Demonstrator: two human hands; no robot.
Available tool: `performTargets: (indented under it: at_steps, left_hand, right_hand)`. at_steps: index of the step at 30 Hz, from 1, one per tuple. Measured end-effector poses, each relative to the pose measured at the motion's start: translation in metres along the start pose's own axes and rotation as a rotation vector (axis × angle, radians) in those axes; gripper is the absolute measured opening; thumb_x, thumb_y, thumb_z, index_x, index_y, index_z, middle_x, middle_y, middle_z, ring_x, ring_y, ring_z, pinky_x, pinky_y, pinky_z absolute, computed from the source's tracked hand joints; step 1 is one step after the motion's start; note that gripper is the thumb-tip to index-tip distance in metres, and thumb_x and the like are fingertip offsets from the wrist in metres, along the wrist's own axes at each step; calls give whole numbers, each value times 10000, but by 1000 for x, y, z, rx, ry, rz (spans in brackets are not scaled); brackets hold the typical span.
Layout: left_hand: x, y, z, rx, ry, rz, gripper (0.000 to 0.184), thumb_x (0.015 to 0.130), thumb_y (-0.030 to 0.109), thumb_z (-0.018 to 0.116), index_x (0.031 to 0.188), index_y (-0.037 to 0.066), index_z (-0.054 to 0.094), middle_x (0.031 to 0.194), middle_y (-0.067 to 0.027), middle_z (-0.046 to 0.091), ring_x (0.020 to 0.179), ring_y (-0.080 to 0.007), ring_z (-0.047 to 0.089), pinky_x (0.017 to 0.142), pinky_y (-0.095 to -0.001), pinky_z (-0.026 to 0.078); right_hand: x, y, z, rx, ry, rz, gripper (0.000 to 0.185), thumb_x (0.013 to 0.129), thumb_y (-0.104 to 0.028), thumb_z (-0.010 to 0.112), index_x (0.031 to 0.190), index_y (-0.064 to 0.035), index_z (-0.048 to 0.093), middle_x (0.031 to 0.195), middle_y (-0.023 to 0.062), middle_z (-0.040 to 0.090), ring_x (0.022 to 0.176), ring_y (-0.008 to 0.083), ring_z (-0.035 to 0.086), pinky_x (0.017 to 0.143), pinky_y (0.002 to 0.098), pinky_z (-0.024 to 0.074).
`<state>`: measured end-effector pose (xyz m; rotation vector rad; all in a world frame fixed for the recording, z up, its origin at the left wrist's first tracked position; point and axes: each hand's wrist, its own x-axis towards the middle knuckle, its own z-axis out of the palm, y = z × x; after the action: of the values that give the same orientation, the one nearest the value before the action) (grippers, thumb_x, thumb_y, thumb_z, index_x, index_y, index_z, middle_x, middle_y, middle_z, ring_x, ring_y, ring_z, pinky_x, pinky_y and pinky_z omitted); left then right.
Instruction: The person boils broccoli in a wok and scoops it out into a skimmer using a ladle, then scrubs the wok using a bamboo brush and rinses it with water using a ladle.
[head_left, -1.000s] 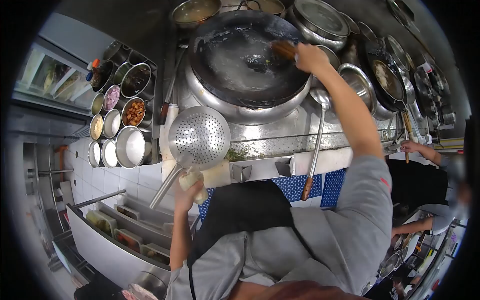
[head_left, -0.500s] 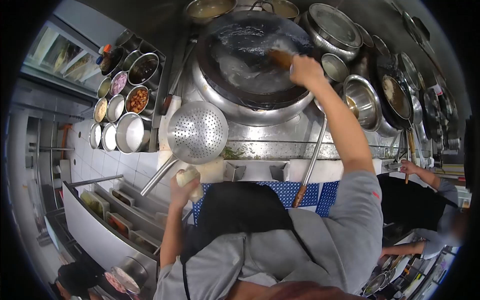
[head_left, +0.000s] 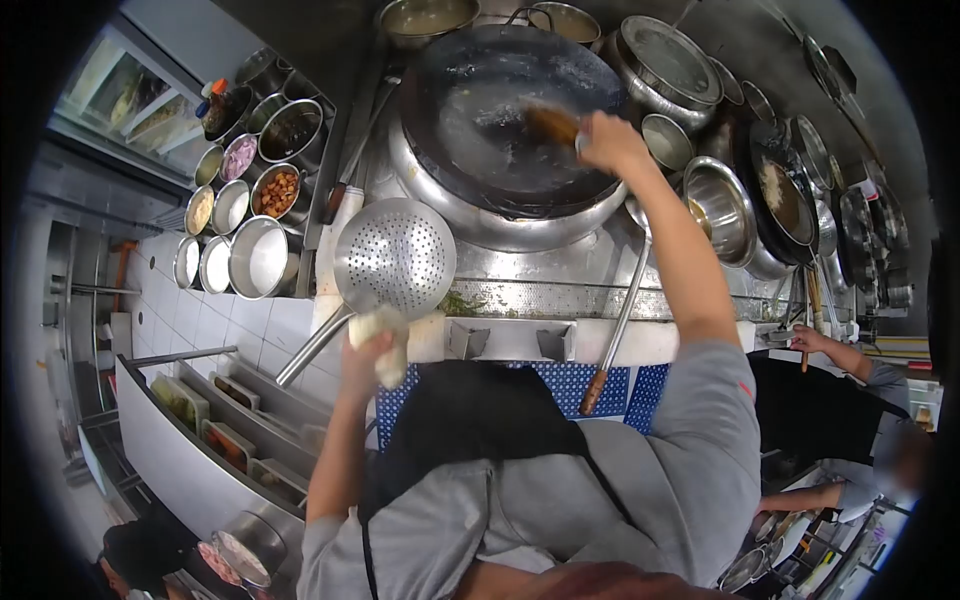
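Observation:
My right hand [head_left: 610, 145] is closed around a brown wok brush [head_left: 551, 125], whose blurred bristle end is down inside the large black wok [head_left: 440, 165]. Cloudy water wets the wok's bowl, which sits on a round steel stove ring [head_left: 560, 232]. Low on the left, my left hand [head_left: 362, 362] grips a bunched, off-white cloth [head_left: 384, 340], slightly smeared by motion. Just beyond the cloth lies a perforated steel strainer [head_left: 395, 258], its handle slanting toward the lower left. A ladle [head_left: 622, 315] with a wooden grip lies below my right forearm.
Steel tubs of seasonings [head_left: 258, 257] stand at the left, one with browned chunks [head_left: 276, 192]. On the right are a steel bowl [head_left: 722, 205], a lidded pot [head_left: 670, 60] and hanging pans. A co-worker's hand [head_left: 812, 340] shows at far right; another person is at lower left.
The brush and my right hand have shifted slightly left within the wok. Less water shows there now. My left hand has stayed low at the left, still holding the cloth, which has changed shape.

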<state>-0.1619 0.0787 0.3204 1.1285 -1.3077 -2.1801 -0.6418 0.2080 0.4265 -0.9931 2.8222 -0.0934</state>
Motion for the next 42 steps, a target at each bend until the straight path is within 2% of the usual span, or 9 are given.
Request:
performTargets:
  at_steps: [4, 6, 8, 13, 17, 23, 30, 35, 42]
  left_hand:
    - [48, 38, 94, -208, -99, -62, 367, 886, 284, 705, 1129, 37, 585, 939, -94, 671, 767, -183, 672, 646, -335, 563]
    - [81, 48, 132, -14, -358, -203, 559, 952, 609, 495, 1176, 107, 594, 1012, -53, 685, 836, -178, 675, 645, -345, 542]
    - [98, 56, 183, -55, -256, -321, 529, 974, 643, 381, 1108, 180, 598, 906, -28, 684, 780, -195, 663, 561, -345, 505]
    - [139, 35, 212, -212, -284, -510, 361, 948, 542, 525, 1004, 201, 631, 850, -24, 661, 763, -216, 661, 572, -351, 512]
    - [128, 57, 249, -336, -133, -513, 232, 919, 313, 631, 1073, 143, 595, 931, -60, 653, 821, -235, 636, 655, -400, 523]
    - [146, 32, 248, -236, -58, -413, 160, 935, 241, 538, 1077, 173, 568, 915, -27, 649, 821, -186, 615, 625, -383, 498]
    - [120, 63, 215, -179, -141, -278, 124, 934, 252, 546, 972, 135, 559, 801, -31, 627, 576, -149, 571, 370, -240, 321]
    - [103, 95, 171, -99, -265, -219, 134, 944, 256, 539, 947, 126, 571, 751, -25, 633, 510, -131, 576, 324, -213, 287]
    - [85, 126, 147, -3, -371, -98, 102, 868, 202, 576, 790, 136, 579, 639, -16, 603, 441, -117, 549, 297, -208, 324]
  right_hand:
    - [49, -33, 2, 202, -14, 87, 426, 755, -223, 702, 1172, -137, 693, 1142, 209, 682, 1076, 365, 658, 941, 450, 523]
    - [27, -62, 17, 192, 35, 19, 371, 802, -191, 633, 1161, -121, 693, 1159, 217, 672, 1100, 370, 645, 937, 459, 519]
    - [-21, -75, 16, 193, 18, -78, 349, 814, -199, 622, 1149, -132, 694, 1138, 219, 676, 1072, 384, 651, 929, 469, 518]
    - [-99, -20, -31, 18, -183, -253, 311, 811, -228, 666, 1101, -116, 682, 1051, 198, 695, 1007, 386, 666, 903, 473, 526]
    - [-40, 46, -31, -262, 26, 4, 393, 773, -235, 690, 1157, -152, 678, 1058, 177, 695, 1006, 366, 672, 913, 453, 528]
    - [79, -24, 1, 328, 54, 105, 490, 724, -247, 734, 1206, -171, 679, 1188, 152, 680, 1169, 322, 619, 972, 430, 507]
    - [-51, -39, -46, 330, -16, 58, 493, 696, -315, 786, 1153, -145, 718, 1122, 139, 713, 1079, 324, 668, 942, 402, 521]
    - [-162, -26, -42, 692, 36, 162, 516, 738, -327, 769, 1222, -163, 696, 1096, 154, 721, 1013, 302, 696, 909, 371, 530]
    - [-218, -69, -7, 607, 173, 38, 487, 758, -379, 731, 1207, -191, 705, 1042, 171, 723, 982, 333, 692, 892, 394, 530]
